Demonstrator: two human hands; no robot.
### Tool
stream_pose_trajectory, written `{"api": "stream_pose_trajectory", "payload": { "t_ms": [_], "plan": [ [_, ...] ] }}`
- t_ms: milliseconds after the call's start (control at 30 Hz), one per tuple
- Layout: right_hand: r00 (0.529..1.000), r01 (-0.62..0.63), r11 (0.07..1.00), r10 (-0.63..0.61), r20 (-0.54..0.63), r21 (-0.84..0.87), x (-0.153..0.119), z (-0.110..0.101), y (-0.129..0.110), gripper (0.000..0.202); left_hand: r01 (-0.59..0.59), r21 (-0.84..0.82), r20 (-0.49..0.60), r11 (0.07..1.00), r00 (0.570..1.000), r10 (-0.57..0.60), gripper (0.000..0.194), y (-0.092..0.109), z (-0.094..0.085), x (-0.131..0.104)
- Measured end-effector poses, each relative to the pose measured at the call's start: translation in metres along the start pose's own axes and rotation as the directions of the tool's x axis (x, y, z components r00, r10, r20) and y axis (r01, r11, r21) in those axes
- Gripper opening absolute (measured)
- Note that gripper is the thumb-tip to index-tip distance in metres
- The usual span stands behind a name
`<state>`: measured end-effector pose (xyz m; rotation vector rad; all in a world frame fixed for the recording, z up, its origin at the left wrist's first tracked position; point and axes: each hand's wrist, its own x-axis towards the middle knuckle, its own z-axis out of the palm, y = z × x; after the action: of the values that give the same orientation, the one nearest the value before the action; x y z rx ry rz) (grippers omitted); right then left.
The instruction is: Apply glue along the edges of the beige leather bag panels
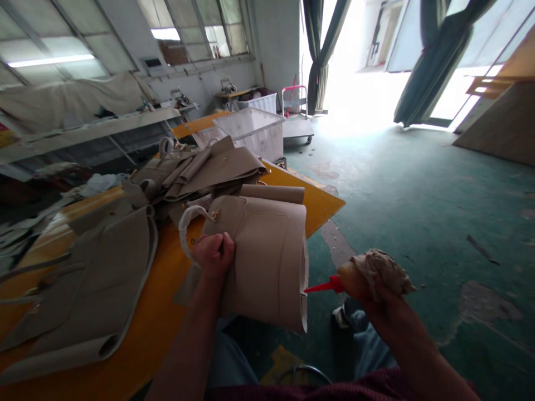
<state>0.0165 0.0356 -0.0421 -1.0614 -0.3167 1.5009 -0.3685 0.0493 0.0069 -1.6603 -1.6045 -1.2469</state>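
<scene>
A beige bag body lies on its side at the table's edge, its open end facing right. My left hand is closed on it, beside the white-wrapped handle; the fingers are curled and partly hidden. In my right hand is a glue bottle with a red nozzle, wrapped in a crumpled, stained cloth. The tip of the nozzle is at the rim of the bag's open end, by a small split or flap in the edge.
More beige bag pieces are heaped behind on the yellow table, and others lie at left. Beyond stand a translucent plastic bin and a cart. A stool's metal rim shows below, near my legs.
</scene>
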Motion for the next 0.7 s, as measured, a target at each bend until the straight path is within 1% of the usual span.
{"api": "stream_pose_trajectory", "payload": {
  "t_ms": [100,167,233,333,500,567,700],
  "plan": [
    [0.998,0.01,1.0,-0.01,-0.063,-0.003,-0.014,0.001,0.001,0.063,0.008,0.006,0.015,1.0,1.0,-0.008,0.045,-0.001,0.001,0.0],
    [0.997,0.018,1.0,-0.018,-0.073,0.003,-0.021,0.005,0.001,0.056,0.016,0.012,0.019,1.0,1.0,-0.016,0.045,-0.002,0.003,0.0],
    [0.997,0.0,1.0,0.001,-0.076,0.018,-0.027,0.009,0.0,0.051,0.021,0.013,0.018,1.0,1.0,-0.021,0.044,-0.002,0.004,0.0],
    [0.996,-0.035,0.998,0.038,-0.082,0.044,-0.031,0.014,-0.004,0.046,0.026,0.011,0.016,1.0,1.0,-0.026,0.044,-0.003,0.004,0.0],
    [0.991,-0.017,0.996,0.028,-0.129,0.083,-0.034,0.014,-0.003,0.034,0.046,-0.004,0.044,0.999,0.998,-0.046,0.043,-0.002,0.005,0.001],
    [0.991,-0.008,0.997,0.018,-0.135,0.075,-0.034,0.012,0.0,0.036,0.075,0.001,0.058,0.997,0.995,-0.075,0.043,-0.002,0.006,0.0],
    [0.994,0.044,0.998,-0.04,-0.098,0.041,-0.031,0.005,0.01,0.049,0.12,-0.007,0.073,0.993,0.99,-0.119,0.044,-0.003,0.007,-0.001]
  ]
}}
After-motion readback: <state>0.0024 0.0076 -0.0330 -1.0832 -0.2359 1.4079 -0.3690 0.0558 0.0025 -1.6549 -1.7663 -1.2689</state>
